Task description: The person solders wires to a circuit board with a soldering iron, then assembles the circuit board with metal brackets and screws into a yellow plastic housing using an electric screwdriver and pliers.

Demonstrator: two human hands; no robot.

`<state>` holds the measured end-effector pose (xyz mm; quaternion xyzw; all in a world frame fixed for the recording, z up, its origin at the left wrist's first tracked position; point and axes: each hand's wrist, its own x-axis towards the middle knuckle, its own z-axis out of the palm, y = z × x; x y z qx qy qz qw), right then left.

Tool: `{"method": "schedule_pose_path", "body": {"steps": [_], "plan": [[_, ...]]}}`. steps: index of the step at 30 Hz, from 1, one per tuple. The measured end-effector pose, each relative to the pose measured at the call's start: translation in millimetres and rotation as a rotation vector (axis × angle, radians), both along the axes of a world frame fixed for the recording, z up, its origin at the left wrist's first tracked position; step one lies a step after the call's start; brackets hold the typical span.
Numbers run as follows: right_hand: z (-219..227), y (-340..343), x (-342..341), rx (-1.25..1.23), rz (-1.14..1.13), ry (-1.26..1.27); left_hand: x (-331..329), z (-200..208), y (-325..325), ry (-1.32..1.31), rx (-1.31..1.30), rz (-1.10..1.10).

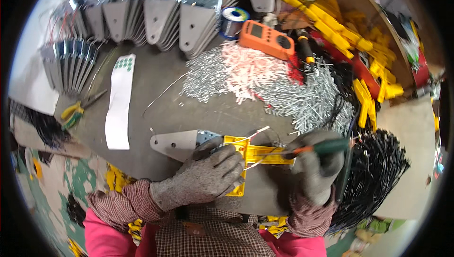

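Note:
My left hand [203, 176], in a grey knit glove, is closed over the joint between a grey tapered plate [175, 144] and a yellow T-shaped plastic housing [267, 155], pressing both against the table. Thin white and dark wires [257, 131] stick out of the housing. To its right, my gloved right hand [314, 167] is wrapped round a screwdriver [331, 147] with a green and orange handle. The shaft points left over the yellow housing; its tip is too blurred to place exactly.
Heaped ahead are silver screws [203, 75], pale pink small parts [248, 68] and an orange multimeter [267, 39]. Stacked grey plates [201, 20] line the far left, above pliers [78, 113] and a white strip [119, 110]. Black wires [373, 176] and yellow housings [331, 25] fill the right.

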<state>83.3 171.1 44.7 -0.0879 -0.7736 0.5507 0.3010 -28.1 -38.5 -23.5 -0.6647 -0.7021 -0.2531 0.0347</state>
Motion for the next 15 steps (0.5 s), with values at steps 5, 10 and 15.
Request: {"method": "schedule_pose_path", "body": {"steps": [5,10,15], "plan": [[-17,-14,-18,0.345,0.178,-0.135,1,-4,-9,0.060,0.030,0.048],[-12,-19,-12,0.349,0.128,-0.215,1,-5,-6,0.015,0.044,0.025],[-4,-21,-10,0.554,0.183,-0.338,2,0,-6,0.012,0.000,0.019]]}}
